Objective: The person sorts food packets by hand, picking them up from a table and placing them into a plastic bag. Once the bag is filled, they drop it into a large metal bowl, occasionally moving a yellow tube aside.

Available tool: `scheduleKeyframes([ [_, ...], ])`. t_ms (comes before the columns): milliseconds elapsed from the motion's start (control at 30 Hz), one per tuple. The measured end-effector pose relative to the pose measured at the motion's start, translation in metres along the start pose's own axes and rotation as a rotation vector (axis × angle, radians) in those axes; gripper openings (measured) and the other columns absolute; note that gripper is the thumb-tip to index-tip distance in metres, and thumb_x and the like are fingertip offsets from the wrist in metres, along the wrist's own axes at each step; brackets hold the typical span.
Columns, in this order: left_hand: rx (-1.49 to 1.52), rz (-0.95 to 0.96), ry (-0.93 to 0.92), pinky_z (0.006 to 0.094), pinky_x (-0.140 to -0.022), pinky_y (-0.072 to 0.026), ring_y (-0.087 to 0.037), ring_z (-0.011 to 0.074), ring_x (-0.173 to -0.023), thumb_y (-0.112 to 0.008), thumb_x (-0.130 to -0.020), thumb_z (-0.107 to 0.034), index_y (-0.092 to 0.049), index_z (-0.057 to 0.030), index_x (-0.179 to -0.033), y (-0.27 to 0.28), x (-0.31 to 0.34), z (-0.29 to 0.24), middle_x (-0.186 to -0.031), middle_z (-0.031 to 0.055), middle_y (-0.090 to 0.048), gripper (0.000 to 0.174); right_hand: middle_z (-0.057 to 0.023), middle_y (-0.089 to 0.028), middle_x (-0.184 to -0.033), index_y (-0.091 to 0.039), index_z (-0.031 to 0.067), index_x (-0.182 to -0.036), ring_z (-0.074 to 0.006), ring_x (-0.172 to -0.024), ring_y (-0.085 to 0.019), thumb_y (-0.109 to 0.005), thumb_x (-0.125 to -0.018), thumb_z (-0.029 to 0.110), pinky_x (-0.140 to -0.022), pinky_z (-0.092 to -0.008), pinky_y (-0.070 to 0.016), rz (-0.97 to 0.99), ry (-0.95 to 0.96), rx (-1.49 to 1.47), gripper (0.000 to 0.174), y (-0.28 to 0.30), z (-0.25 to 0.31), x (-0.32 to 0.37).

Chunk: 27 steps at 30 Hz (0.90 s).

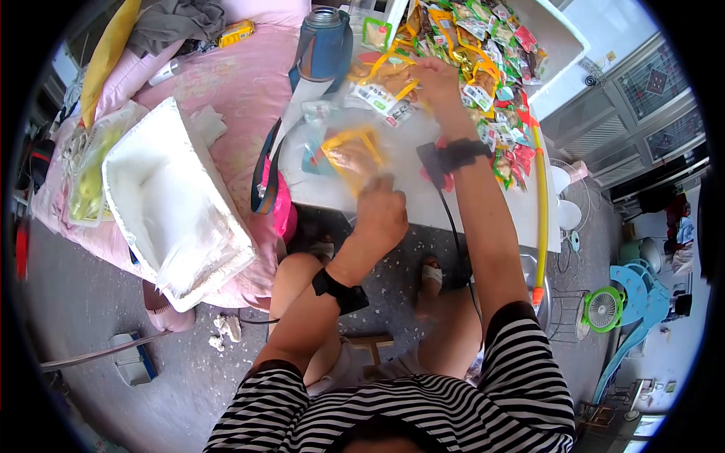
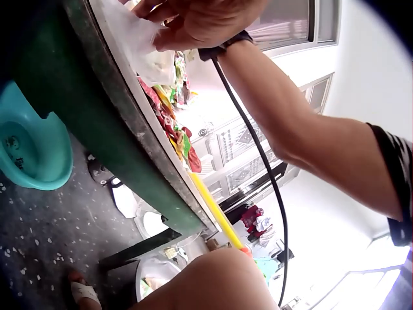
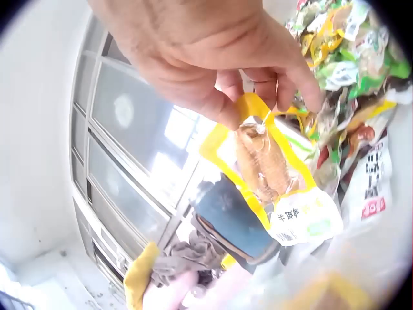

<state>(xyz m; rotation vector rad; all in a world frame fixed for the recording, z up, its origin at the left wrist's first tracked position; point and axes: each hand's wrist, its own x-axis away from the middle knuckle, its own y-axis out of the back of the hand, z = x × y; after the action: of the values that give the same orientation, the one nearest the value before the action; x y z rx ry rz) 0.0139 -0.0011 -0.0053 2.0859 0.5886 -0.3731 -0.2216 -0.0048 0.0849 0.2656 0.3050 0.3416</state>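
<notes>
Over the near edge of the desk (image 1: 424, 210), a left hand (image 1: 381, 215), curled round the near corner of a blurred packet (image 1: 353, 155), yellow-rimmed, above the left half. Cannot tell, for the smear, whether touching the desk beneath. Along the right edge, a yellow pipe (image 1: 541, 196). Off the left edge, on a pink bed (image 1: 253, 75), a tilted foam box (image 1: 162, 162), white inside. Farther in, toward the middle of the far edge, a right hand (image 1: 440, 83) – thumb and fingers pinching one end of a second packet (image 3: 264, 165). On that one, a yellow rim, brown food inside, a white label at the lower end. Near the far left corner, upright, a blue bottle (image 1: 325, 49). From the far right corner down the right side – a heap (image 1: 502, 41) of bright packets, overlapping.
</notes>
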Motion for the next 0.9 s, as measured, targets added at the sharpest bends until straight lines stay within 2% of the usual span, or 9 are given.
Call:
scheduleKeyframes([
  [67, 0.001, -0.042, -0.014, 0.046, -0.073, -0.0499, -0.057, 0.038, -0.091, -0.062, -0.068, -0.003, -0.063, -0.0003, -0.068, -0.003, -0.001, 0.002, -0.104, 0.0177, -0.059, 0.003, -0.0045, -0.067, -0.077, -0.068, 0.0002, -0.088, -0.0133, -0.066, -0.063, -0.067, -0.083, 0.014, -0.06, -0.0263, -0.0516, -0.021, 0.054, -0.327, 0.015, 0.045, 0.002, 0.026],
  [167, 0.0, -0.012, 0.025, 0.0457, -0.071, -0.0507, -0.059, 0.0379, -0.087, -0.062, -0.071, -0.003, -0.063, 0.0002, -0.072, 0.005, -0.006, -0.001, -0.099, 0.0161, -0.061, 0.004, -0.0041, -0.065, -0.078, -0.065, -0.0001, -0.093, -0.0113, -0.067, -0.062, -0.064, -0.088, 0.014, -0.059, -0.0238, -0.05, -0.091, 0.048, -0.491, 0.014, 0.104, -0.006, 0.075],
  [300, 0.09, -0.103, 0.04, 0.0436, -0.067, -0.049, -0.061, 0.0362, -0.078, -0.062, -0.077, -0.004, -0.064, 0.0, -0.079, 0.002, -0.008, 0.004, -0.088, 0.0163, -0.062, 0.005, -0.0045, -0.065, -0.079, -0.066, -0.0007, -0.091, -0.0093, -0.066, -0.061, -0.065, -0.088, 0.013, -0.059, -0.0229, -0.0495, -0.009, -0.038, -0.445, 0.014, 0.147, -0.039, 0.144],
  [367, 0.128, -0.166, 0.023, 0.0407, -0.062, -0.0468, -0.061, 0.0348, -0.07, -0.062, -0.078, -0.004, -0.065, -0.0002, -0.081, 0.002, -0.009, 0.0, -0.079, 0.0158, -0.061, 0.005, -0.0043, -0.065, -0.079, -0.066, -0.0011, -0.092, -0.0088, -0.065, -0.06, -0.066, -0.088, 0.012, -0.059, -0.0228, -0.0495, 0.024, -0.127, -0.386, 0.014, 0.14, -0.061, 0.169],
  [500, 0.144, -0.147, 0.039, 0.0372, -0.056, -0.0451, -0.06, 0.0324, -0.062, -0.062, -0.08, -0.004, -0.066, 0.0007, -0.082, -0.001, -0.011, 0.002, -0.072, 0.0149, -0.061, 0.006, -0.0046, -0.065, -0.078, -0.065, -0.0026, -0.092, -0.009, -0.064, -0.06, -0.068, -0.086, 0.011, -0.058, -0.0225, -0.0497, 0.18, -0.387, -0.548, 0.015, 0.111, -0.064, 0.2],
  [600, 0.155, -0.124, 0.088, 0.0367, -0.056, -0.045, -0.06, 0.0305, -0.061, -0.063, -0.08, -0.005, -0.066, 0.0014, -0.083, -0.003, -0.013, -0.001, -0.072, 0.015, -0.061, 0.008, -0.0055, -0.065, -0.078, -0.065, -0.0034, -0.093, -0.0098, -0.065, -0.061, -0.07, -0.085, 0.011, -0.058, -0.0232, -0.0506, 0.221, -0.403, -0.555, 0.017, 0.097, -0.061, 0.206],
  [733, 0.183, -0.138, -0.001, 0.0359, -0.054, -0.0446, -0.059, 0.0281, -0.058, -0.064, -0.081, -0.007, -0.066, 0.001, -0.09, -0.009, -0.011, -0.007, -0.071, 0.0146, -0.061, 0.012, -0.0075, -0.066, -0.082, -0.064, -0.0052, -0.096, -0.0116, -0.067, -0.062, -0.071, -0.085, 0.013, -0.059, -0.0248, -0.0518, 0.107, -0.384, -0.503, 0.022, 0.085, -0.058, 0.203],
  [833, 0.1, -0.111, 0.058, 0.0341, -0.052, -0.0427, -0.055, 0.0243, -0.054, -0.064, -0.082, -0.008, -0.064, 0.0019, -0.089, -0.012, -0.011, -0.009, -0.066, 0.0134, -0.058, 0.012, -0.0091, -0.066, -0.085, -0.064, -0.0056, -0.099, -0.0128, -0.07, -0.063, -0.071, -0.085, 0.015, -0.061, -0.0252, -0.0522, 0.104, -0.407, -0.533, 0.026, 0.077, -0.055, 0.204],
  [900, 0.24, -0.071, 0.133, 0.0326, -0.051, -0.041, -0.052, 0.0201, -0.051, -0.064, -0.082, -0.008, -0.063, 0.0021, -0.086, -0.011, -0.014, -0.003, -0.061, 0.0119, -0.055, 0.011, -0.0092, -0.067, -0.087, -0.064, -0.0052, -0.101, -0.0132, -0.072, -0.063, -0.071, -0.086, 0.015, -0.063, -0.0261, -0.0526, 0.135, -0.432, -0.59, 0.027, 0.072, -0.06, 0.204],
])
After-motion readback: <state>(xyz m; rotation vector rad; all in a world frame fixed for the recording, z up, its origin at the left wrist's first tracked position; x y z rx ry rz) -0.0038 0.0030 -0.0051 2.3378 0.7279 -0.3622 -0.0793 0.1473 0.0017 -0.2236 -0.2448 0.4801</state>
